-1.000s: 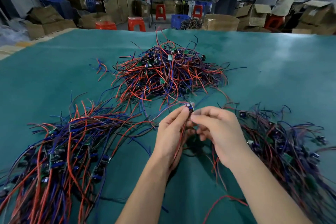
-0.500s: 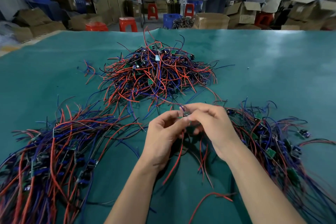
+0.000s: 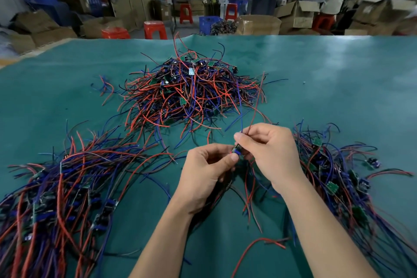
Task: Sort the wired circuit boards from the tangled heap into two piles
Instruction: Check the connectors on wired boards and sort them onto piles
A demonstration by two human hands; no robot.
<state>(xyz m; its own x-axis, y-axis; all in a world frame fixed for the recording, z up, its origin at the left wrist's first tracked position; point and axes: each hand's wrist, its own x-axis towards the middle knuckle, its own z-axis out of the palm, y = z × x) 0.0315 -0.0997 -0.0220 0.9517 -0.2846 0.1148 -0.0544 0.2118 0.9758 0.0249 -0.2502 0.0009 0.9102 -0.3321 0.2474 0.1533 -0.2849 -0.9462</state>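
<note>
My left hand and right hand pinch one small blue wired circuit board mid-table, near edge. Risk: its red and blue leads snag the tangled red-blue wire heap and drag it.

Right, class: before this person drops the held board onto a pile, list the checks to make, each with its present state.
1. Small blue-topped circuit board held between both hands: ok.
2. Left hand pinches it: ok.
3. Right hand pinches its blue and red wires: ok.
4. Those wires free of the tangled heap of red and blue wires: cannot tell.
5. Straightened pile at the left and pile at the right lie apart on the green table mat: ok.
6. Which pile this board belongs in: cannot tell.
</note>
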